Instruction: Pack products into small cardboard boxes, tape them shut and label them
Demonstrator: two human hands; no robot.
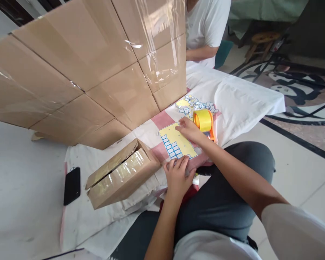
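Note:
A yellow sheet (182, 140) lies on the cloth-covered table, with rows of small white blue-edged pieces (171, 147) along its near left side. My left hand (178, 177) rests at the sheet's near edge, fingers stretched out and touching it. Over the sheet's far right part is my right hand (191, 130), its fingertips drawn together; whatever they hold, if anything, is too small to make out. Beyond it lies a loose heap of similar white pieces (199, 104). Right beside this hand stands a yellow tape roll (205, 120) in an orange dispenser (212, 131).
A tall cardboard panel (103, 68) stands along the table's far side. A taped cardboard box (121, 175) sits left of the sheet, and a black phone (72, 186) lies farther left. Behind the panel sits another person (206, 29) in a white shirt.

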